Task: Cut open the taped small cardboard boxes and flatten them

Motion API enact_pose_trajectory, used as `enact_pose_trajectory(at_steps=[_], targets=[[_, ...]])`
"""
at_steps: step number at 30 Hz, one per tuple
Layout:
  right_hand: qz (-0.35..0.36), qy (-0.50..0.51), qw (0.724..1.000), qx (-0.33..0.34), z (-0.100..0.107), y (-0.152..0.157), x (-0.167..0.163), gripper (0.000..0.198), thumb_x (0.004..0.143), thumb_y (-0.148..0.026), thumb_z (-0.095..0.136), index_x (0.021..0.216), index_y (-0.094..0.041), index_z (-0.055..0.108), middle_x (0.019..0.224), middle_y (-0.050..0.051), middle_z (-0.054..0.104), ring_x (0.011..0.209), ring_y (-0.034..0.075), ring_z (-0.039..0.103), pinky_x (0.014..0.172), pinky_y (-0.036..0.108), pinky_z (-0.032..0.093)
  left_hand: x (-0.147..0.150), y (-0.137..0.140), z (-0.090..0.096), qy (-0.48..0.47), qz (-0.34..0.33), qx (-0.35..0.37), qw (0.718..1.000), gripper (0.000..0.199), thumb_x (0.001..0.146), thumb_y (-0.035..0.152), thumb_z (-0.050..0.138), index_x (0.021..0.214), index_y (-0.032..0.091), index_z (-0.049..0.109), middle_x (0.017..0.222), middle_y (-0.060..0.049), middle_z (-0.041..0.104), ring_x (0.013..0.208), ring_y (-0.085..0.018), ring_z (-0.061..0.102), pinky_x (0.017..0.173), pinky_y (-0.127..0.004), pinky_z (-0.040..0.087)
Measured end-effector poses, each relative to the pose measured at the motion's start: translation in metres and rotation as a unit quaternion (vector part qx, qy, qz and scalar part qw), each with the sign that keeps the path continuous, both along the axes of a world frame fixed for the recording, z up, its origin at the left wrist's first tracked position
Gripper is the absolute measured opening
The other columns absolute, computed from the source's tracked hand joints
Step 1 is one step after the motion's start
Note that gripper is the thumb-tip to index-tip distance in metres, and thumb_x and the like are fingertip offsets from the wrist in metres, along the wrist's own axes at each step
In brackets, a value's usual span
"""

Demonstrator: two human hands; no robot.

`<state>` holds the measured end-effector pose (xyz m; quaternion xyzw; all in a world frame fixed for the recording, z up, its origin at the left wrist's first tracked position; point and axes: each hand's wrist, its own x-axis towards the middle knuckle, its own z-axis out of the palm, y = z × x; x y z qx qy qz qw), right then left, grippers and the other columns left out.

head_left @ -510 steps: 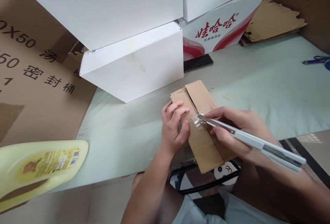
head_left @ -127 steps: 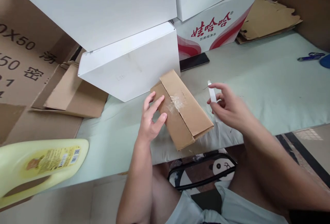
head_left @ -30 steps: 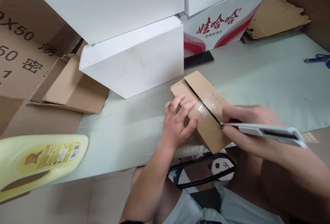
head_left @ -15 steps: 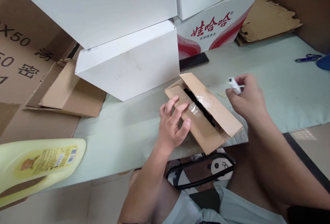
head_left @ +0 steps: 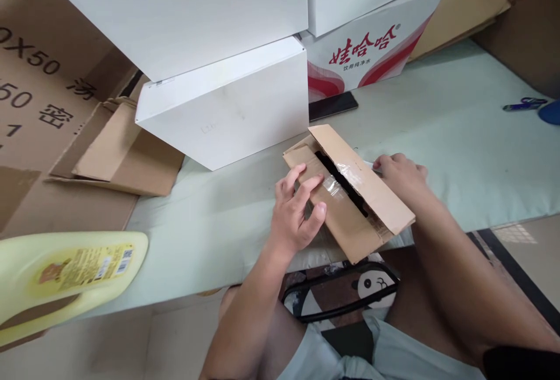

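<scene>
The cardboard box [head_left: 347,211] sits on the green-covered bench [head_left: 210,222], its right flap [head_left: 374,184] tilted up above a dark gap, clear tape [head_left: 335,188] on both flaps. The left hand [head_left: 291,216] rests loosely spread fingers on the left flap [head_left: 343,216]. Beside the box, the right hand [head_left: 402,178] is at the white cutter [head_left: 368,164]; whether its fingers grip it, I cannot tell.

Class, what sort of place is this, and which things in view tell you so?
Perhaps a storage corner in a home or small shop: white boxes are stacked on a cloth-covered table, folded cardboard sits at the back right, and the left hand rests on a carton.
</scene>
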<state>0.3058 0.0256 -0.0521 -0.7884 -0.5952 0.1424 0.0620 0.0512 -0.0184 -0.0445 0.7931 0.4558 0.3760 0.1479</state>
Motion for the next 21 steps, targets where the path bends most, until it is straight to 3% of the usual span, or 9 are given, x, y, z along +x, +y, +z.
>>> enact_pose_trajectory(at_steps=[4,9,15,21], targets=[[0.009,0.029,0.995,0.1,0.012,-0.003,-0.005,0.02,0.082,-0.027,0.054,0.094,-0.021,0.068,0.107,0.018,0.069,0.105,0.038,0.065,0.095,0.056,0.046,0.001,-0.001,0.0,-0.015,0.001,0.0,1.0,0.052,0.106,0.058,0.036,0.134,0.024,0.063,0.149,-0.015,0.052,0.14,-0.032,0.05,0.114,-0.048,0.042],[0.046,0.246,0.944,0.214,0.038,-0.016,-0.017,0.006,0.078,-0.023,0.054,0.081,-0.025,0.059,0.082,0.006,0.069,0.079,0.024,0.066,0.073,0.038,0.049,0.0,0.0,0.0,-0.004,0.004,0.006,1.0,0.054,0.106,0.059,0.033,0.133,0.023,0.064,0.148,-0.016,0.052,0.141,-0.033,0.049,0.115,-0.05,0.042],[0.077,0.362,0.901,0.228,0.062,-0.032,-0.022,0.004,0.083,-0.026,0.058,0.079,-0.025,0.059,0.074,0.002,0.066,0.067,0.019,0.061,0.06,0.032,0.047,-0.001,0.003,-0.001,-0.006,-0.004,0.03,1.0,0.05,0.108,0.054,0.032,0.134,0.022,0.061,0.147,-0.016,0.053,0.139,-0.03,0.052,0.117,-0.046,0.042],[0.113,0.409,0.887,0.179,0.06,-0.032,-0.019,0.008,0.085,-0.032,0.063,0.088,-0.024,0.061,0.079,0.002,0.064,0.069,0.019,0.059,0.063,0.034,0.048,-0.001,0.006,-0.001,-0.016,-0.02,0.053,0.998,0.044,0.108,0.05,0.037,0.133,0.022,0.061,0.145,-0.015,0.054,0.138,-0.029,0.053,0.115,-0.044,0.042]])
